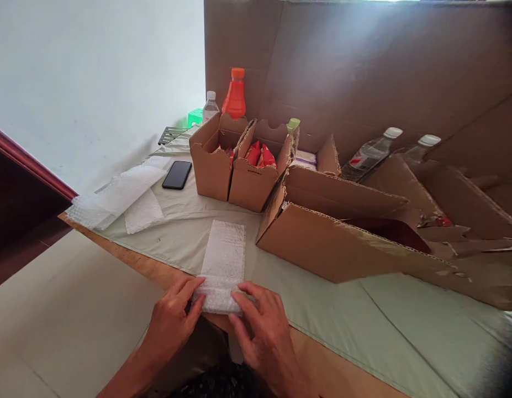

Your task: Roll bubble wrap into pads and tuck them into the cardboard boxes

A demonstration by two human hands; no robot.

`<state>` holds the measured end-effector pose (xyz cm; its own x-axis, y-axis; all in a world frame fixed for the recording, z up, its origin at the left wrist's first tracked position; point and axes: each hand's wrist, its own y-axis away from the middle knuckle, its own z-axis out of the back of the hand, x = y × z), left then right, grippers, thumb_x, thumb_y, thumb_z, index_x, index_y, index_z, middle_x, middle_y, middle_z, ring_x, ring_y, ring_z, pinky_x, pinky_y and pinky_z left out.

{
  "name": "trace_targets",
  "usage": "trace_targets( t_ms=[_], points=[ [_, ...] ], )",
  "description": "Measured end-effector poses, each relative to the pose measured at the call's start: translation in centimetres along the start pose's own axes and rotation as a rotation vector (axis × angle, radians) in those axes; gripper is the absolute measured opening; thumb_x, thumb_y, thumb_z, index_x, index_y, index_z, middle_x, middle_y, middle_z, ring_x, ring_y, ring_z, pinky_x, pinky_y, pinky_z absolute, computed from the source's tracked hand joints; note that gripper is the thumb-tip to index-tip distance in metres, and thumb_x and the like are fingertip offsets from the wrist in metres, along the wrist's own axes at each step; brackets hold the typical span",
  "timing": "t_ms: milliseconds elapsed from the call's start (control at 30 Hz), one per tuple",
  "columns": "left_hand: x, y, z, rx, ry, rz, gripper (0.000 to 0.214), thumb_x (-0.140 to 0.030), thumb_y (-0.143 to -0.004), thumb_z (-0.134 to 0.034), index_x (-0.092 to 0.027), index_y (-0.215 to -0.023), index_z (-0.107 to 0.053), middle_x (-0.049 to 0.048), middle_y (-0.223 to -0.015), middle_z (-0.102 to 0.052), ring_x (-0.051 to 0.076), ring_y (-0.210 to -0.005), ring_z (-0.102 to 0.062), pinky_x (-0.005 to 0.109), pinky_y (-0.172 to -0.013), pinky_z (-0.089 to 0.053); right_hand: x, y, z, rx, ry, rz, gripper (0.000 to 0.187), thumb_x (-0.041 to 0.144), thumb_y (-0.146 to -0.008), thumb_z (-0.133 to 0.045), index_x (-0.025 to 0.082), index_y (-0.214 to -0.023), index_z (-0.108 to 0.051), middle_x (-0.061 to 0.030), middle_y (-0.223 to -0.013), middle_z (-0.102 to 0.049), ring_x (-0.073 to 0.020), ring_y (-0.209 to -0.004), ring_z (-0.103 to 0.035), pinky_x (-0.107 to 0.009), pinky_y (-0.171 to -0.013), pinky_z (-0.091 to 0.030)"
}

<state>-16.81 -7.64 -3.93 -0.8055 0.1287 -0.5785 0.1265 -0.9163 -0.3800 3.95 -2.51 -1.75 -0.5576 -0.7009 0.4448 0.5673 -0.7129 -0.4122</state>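
A strip of clear bubble wrap (223,251) lies on the cloth near the table's front edge, its near end folded or rolled into a thicker bundle. Whether something sits inside that bundle I cannot tell. My left hand (173,315) grips the bundle's left side between thumb and fingers. On the opposite side, my right hand (262,320) holds the right end with bent fingers, the thumb low at the near corner. More pieces of bubble wrap (127,190) are spread flat to the left, beside a black phone (177,174).
Two small cardboard boxes (213,177) with red packets (260,155) stand behind. A long cardboard box (322,237) fills the right side. At the back are an orange bottle (235,99) and clear bottles (374,152), before a tall cardboard panel (342,72).
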Motion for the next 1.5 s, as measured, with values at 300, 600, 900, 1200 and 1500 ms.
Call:
trace_targets(
  t_ms=[300, 600, 900, 1200, 1500],
  points=[
    [-0.1, 1.4, 1.8, 0.049, 0.083, -0.195, 0.027, -0.020, -0.095, -0.060, -0.023, -0.120, -0.067, 0.0084, -0.119, -0.072, 0.022, -0.114, -0.066, 0.033, -0.096, -0.057, -0.1, -0.3, 0.0, 0.145, -0.185, -0.033, 0.025, 0.010, -0.097, -0.055, 0.023, -0.115, -0.065, -0.0023, -0.100, -0.077, -0.0197, -0.089, -0.068, -0.037, -0.084, -0.051],
    [0.2, -1.8, -0.3, 0.029, -0.023, 0.033, 0.025, -0.033, -0.096, -0.057, -0.021, -0.113, -0.071, 0.0074, -0.099, -0.073, 0.027, -0.093, -0.067, 0.042, -0.081, -0.057, 0.3, -0.5, 0.1, 0.059, 0.051, -0.008, 0.034, 0.013, -0.090, -0.061, 0.019, -0.123, -0.062, -0.0140, -0.130, -0.066, -0.0313, -0.113, -0.061, -0.050, -0.093, -0.050],
    [-2.3, 1.9, 1.8, 0.116, 0.740, 0.740, 0.049, -0.056, -0.079, -0.075, -0.019, -0.110, -0.072, 0.0094, -0.096, -0.077, 0.026, -0.089, -0.072, 0.035, -0.080, -0.058, -0.3, -0.9, -0.4, -0.004, -0.259, -0.275, 0.027, 0.013, -0.093, -0.061, 0.021, -0.118, -0.066, -0.0058, -0.103, -0.076, -0.0233, -0.093, -0.067, -0.037, -0.083, -0.052],
    [-5.9, 0.4, -0.9, 0.173, 1.591, 0.960, 0.047, -0.034, -0.078, -0.082, -0.021, -0.122, -0.072, 0.0093, -0.116, -0.076, 0.030, -0.116, -0.067, 0.043, -0.106, -0.049, 1.6, 1.0, 2.2, 0.023, -0.390, -0.308, 0.020, 0.033, -0.094, -0.062, 0.025, -0.110, -0.070, -0.0066, -0.111, -0.072, -0.0259, -0.101, -0.065, -0.042, -0.091, -0.048],
    [-5.5, 0.5, 0.0, 0.359, 1.338, 0.883, 0.053, -0.043, -0.072, -0.085, -0.016, -0.116, -0.072, 0.0102, -0.099, -0.078, 0.027, -0.092, -0.073, 0.034, -0.082, -0.056, -0.3, 0.8, 3.8, 0.126, -0.972, -0.569, 0.036, 0.052, -0.089, -0.064, 0.020, -0.103, -0.072, -0.0050, -0.089, -0.072, -0.0203, -0.082, -0.067, -0.030, -0.075, -0.054]
  ],
)
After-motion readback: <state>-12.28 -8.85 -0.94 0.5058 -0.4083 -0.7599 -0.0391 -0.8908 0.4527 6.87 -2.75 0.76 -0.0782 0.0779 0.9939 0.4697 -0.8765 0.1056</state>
